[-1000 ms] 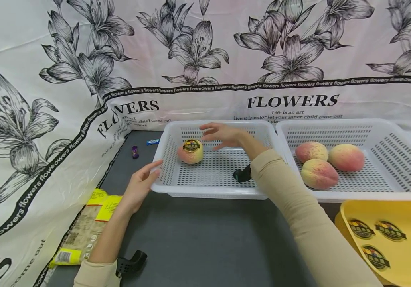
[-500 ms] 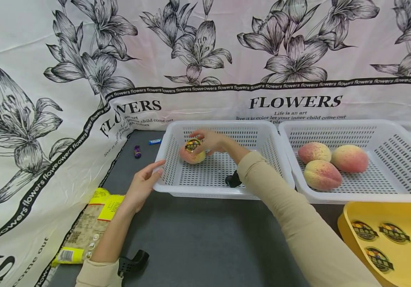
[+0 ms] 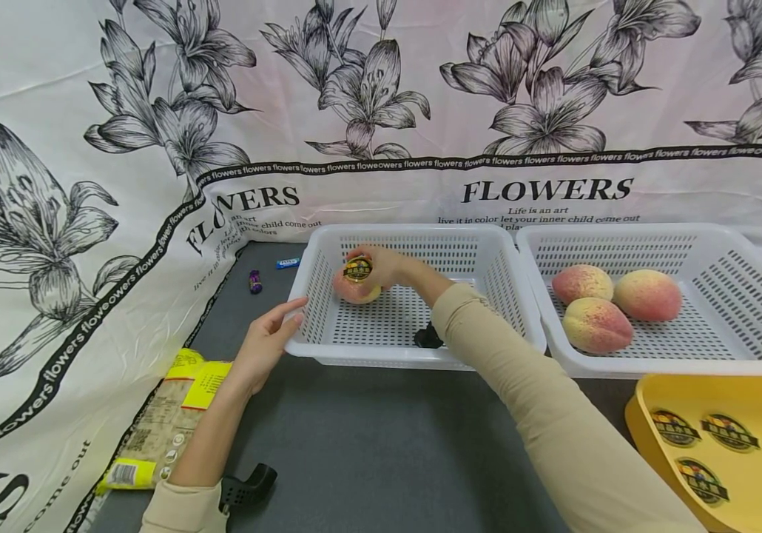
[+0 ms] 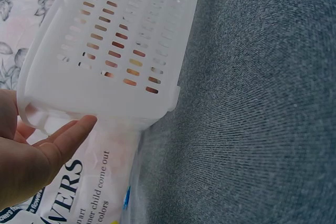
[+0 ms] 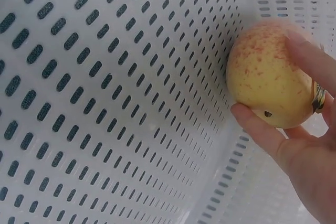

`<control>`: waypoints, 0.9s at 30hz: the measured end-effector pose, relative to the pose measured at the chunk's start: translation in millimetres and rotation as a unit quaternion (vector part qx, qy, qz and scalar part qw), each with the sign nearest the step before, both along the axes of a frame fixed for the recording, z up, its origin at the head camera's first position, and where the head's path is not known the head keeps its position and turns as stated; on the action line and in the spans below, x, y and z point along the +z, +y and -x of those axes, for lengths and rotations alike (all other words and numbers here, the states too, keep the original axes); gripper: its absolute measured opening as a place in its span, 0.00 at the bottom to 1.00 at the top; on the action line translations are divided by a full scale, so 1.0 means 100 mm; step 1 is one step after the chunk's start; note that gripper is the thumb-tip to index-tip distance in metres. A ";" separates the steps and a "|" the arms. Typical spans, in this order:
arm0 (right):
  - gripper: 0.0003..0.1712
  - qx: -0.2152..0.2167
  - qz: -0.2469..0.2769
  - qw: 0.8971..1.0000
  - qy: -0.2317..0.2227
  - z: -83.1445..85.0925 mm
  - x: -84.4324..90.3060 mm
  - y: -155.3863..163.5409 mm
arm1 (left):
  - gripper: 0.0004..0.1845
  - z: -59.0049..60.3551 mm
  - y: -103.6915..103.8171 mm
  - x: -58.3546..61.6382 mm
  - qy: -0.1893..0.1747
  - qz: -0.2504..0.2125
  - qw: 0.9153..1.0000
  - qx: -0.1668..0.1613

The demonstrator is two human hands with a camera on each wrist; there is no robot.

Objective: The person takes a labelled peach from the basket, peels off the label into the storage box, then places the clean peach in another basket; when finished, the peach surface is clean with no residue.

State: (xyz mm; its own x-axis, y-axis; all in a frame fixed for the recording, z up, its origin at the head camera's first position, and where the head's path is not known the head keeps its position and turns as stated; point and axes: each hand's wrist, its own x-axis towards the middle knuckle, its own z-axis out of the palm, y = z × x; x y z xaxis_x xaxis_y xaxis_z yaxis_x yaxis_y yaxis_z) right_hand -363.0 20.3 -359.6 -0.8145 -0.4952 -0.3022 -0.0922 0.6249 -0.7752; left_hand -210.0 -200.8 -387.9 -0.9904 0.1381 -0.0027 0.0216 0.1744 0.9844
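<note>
"FLOWERS", "Life is an art" on backdrop cloth [image 3: 547, 189]

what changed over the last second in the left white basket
The right hand came down onto the stickered yellow-pink peach and took it in its grip. The left hand stayed at the perforated white plastic basket's corner; the three peaches alongside did not move.

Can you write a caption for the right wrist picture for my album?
Right hand grips a stickered peach inside the white basket.
</note>
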 end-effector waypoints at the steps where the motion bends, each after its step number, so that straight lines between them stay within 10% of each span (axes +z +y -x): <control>1: 0.45 -0.002 0.001 1.000 0.000 0.00 -0.01 0.00 | 0.24 0.00 0.00 0.00 0.000 0.000 1.000 0.000; 13: 0.45 -0.008 0.029 0.999 0.012 0.02 0.07 0.12 | 0.24 0.01 0.01 -0.03 0.007 0.002 1.000 -0.004; 27: 0.47 0.025 0.090 0.995 0.023 -0.30 0.79 0.48 | 0.25 0.01 -0.02 -0.02 0.001 -0.003 1.000 -0.007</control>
